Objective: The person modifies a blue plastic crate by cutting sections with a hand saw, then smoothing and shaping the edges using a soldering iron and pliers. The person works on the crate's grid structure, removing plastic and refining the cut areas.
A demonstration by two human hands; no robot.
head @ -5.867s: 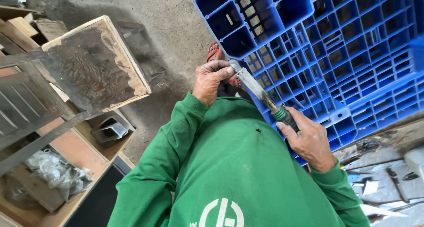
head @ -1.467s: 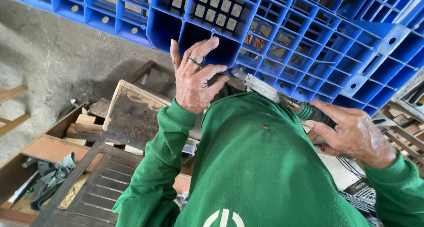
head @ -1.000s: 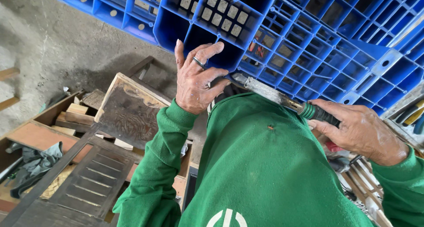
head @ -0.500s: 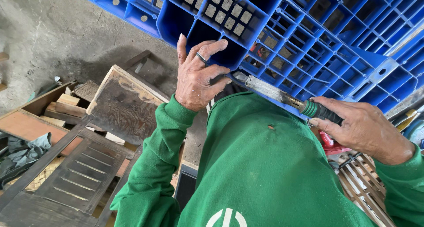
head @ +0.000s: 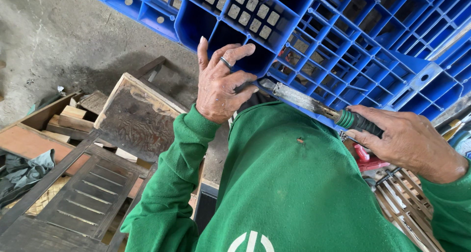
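Holding a long tool (head: 314, 105) across your chest, you had both hands on it. Right hand (head: 402, 141): grip clamped around the green and black handle at the tool's lower right end. Left hand (head: 221, 85): ringed fingers (head: 230, 56) spread, thumb and forefinger pinched at the tool's far tip, which sat against the underside edge of the blue plastic pallet (head: 353, 41). Shaft: worn, pale metal, slanting down from upper left to lower right, just in front of the pallet's grid of cells.

Sleeves and body: green sweatshirt (head: 294, 193).

Left of you, on the concrete floor (head: 64, 41): a weathered wooden board (head: 135, 117) lying tilted over a wooden box (head: 39, 129) of offcuts; a dark louvred panel (head: 83, 203) below it; a grey cloth (head: 22, 171) beside the box.

Lower right: a red item (head: 368, 159), kind unclear, and a slatted wooden piece (head: 407, 198), partly hidden by your right arm.
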